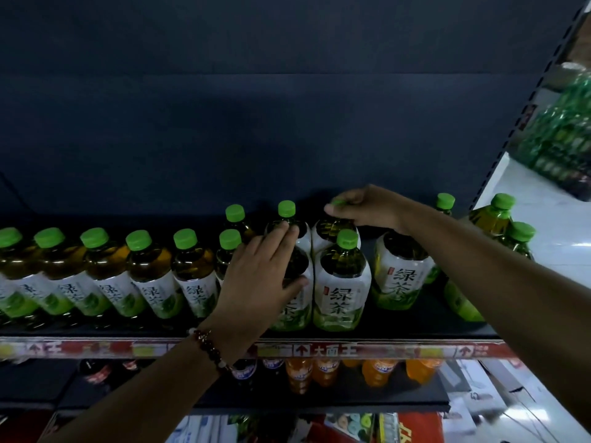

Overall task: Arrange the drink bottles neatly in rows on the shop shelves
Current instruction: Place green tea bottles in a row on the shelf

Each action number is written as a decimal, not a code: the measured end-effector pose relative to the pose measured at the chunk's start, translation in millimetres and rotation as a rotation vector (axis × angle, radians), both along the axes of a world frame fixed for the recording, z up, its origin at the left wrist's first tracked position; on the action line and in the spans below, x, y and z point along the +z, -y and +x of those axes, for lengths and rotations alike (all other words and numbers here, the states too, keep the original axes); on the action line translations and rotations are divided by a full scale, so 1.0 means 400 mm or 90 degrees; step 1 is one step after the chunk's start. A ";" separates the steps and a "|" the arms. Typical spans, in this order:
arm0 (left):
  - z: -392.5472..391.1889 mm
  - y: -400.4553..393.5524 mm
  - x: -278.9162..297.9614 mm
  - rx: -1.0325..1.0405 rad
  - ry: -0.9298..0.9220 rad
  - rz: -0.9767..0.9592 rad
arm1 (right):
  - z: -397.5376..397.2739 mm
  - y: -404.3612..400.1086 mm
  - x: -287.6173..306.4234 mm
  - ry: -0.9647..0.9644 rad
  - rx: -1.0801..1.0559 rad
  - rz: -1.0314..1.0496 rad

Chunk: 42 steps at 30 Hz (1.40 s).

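Observation:
Several green-capped green tea bottles stand on the dark top shelf (pixel 415 329). A tidy front row (pixel 137 270) runs along the left. My left hand (pixel 259 279) lies over a front bottle (pixel 295 298) near the middle, fingers wrapped round its shoulder and hiding its cap. My right hand (pixel 364 206) reaches to the back row and pinches the green cap of a rear bottle (pixel 329 227). Another front bottle (pixel 342 282) stands between my hands. More bottles (pixel 399 276) stand to the right, unevenly spaced.
A red and white price strip (pixel 319 350) edges the shelf front. Orange soda bottles (pixel 377 372) and dark bottles sit on the shelf below. A shrink-wrapped pack of green bottles (pixel 559 135) lies on the white floor beyond the shelf's right end.

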<state>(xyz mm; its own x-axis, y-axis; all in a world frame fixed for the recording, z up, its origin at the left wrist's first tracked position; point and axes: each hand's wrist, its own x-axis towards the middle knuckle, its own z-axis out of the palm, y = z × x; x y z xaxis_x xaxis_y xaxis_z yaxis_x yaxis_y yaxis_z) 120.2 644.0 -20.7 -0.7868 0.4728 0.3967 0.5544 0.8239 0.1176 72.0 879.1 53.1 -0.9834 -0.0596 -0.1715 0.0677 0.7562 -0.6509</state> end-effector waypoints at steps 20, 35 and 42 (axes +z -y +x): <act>-0.029 0.024 -0.024 -0.043 -0.143 -0.092 | 0.219 0.042 -0.155 -0.193 -0.042 -0.031; -0.016 0.001 -0.017 -0.080 -0.091 -0.021 | 0.237 0.068 -0.146 -0.204 -0.096 -0.005; -0.008 -0.099 0.020 -0.199 -0.110 -0.008 | 0.269 -0.011 -0.101 -0.302 -0.303 -0.031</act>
